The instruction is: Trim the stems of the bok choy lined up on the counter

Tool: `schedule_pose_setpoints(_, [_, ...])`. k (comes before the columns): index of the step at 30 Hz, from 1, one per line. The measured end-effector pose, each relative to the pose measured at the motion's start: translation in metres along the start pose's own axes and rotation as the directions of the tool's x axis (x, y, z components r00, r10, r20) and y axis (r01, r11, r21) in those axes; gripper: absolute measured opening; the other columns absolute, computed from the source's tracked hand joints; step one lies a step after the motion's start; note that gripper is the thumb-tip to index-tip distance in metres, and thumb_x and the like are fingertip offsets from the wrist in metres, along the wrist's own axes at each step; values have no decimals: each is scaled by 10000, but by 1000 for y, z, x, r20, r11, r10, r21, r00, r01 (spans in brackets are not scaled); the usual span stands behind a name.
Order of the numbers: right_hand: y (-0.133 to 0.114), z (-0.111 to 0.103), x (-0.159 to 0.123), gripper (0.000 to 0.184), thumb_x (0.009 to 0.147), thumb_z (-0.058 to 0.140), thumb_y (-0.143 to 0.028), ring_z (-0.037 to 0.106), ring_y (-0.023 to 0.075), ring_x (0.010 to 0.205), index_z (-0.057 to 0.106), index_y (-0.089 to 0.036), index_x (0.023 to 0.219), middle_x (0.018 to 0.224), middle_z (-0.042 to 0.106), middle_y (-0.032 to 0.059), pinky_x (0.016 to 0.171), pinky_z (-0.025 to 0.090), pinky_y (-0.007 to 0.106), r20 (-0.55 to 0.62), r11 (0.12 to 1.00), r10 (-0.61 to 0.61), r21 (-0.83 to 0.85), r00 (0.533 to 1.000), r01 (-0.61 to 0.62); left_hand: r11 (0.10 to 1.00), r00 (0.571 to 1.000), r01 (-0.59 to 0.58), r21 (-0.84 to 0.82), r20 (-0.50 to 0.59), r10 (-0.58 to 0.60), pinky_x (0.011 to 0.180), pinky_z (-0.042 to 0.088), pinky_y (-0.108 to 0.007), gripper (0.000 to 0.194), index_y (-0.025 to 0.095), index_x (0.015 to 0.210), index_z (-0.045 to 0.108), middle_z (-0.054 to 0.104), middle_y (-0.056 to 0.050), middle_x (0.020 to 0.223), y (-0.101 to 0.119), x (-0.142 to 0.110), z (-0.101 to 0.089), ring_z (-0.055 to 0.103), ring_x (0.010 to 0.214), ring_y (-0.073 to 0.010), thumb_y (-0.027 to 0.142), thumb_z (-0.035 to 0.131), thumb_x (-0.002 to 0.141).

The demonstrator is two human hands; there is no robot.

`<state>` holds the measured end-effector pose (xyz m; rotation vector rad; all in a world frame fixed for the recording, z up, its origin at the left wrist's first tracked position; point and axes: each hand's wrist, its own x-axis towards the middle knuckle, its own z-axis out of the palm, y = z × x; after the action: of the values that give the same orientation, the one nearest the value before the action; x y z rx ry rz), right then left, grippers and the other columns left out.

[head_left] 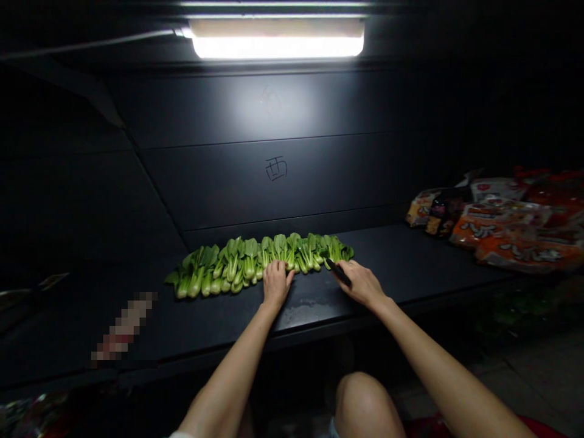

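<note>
A long row of green bok choy (233, 258) lies on the dark shelf, leaves toward the back panel and pale stem ends toward me. My left hand (276, 285) rests at the front edge of the row, fingers reaching to the stem ends and thumb held apart. It appears to touch the vegetables without gripping one. At the row's right end, my right hand (362, 283) is closed around a slim black object (338, 272), perhaps a handle. Its tip points up and left at the bok choy, and its exact kind cannot be made out.
Several printed food bags (497, 225) are piled at the shelf's right side. A lit lamp (278, 39) hangs above the back panel (219, 176), which bears a handwritten character. A blurred-out item (124, 328) lies at left on the shelf (301, 313). My knee (367, 404) is below its front edge.
</note>
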<state>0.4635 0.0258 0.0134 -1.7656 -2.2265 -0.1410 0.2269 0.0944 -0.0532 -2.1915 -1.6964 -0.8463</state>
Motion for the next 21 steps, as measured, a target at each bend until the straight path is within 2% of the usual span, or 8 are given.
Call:
schedule_pose_setpoints(7, [11, -3, -1, 265, 942, 415, -405, 631, 194, 894, 574, -229, 1061, 958, 674, 58, 710, 399, 251, -5, 990, 130, 52, 991, -130, 998, 999, 0, -60, -45, -3, 989, 383, -427, 308, 166, 1154, 535, 554, -134, 1191, 2, -11, 11, 487, 1153, -265, 318, 510, 887])
schedule_pose_setpoints(14, [14, -4, -2, 290, 951, 382, -423, 636, 185, 836, 598, -233, 986, 880, 672, 50, 679, 381, 241, -43, 982, 181, 54, 982, -179, 998, 998, 7, -60, -66, -11, 1014, 380, -439, 299, 165, 1157, 539, 558, -138, 1197, 0, -12, 13, 490, 1170, -268, 301, 486, 896])
schedule_pose_setpoints(21, [23, -4, -2, 329, 931, 386, -479, 647, 202, 845, 590, -248, 1045, 929, 697, 52, 642, 365, 243, -16, 961, 229, 163, 973, -223, 999, 997, -4, -45, -79, 1, 995, 396, -440, 297, 147, 1154, 541, 572, -143, 1181, 0, -13, 15, 499, 1141, -266, 282, 495, 893])
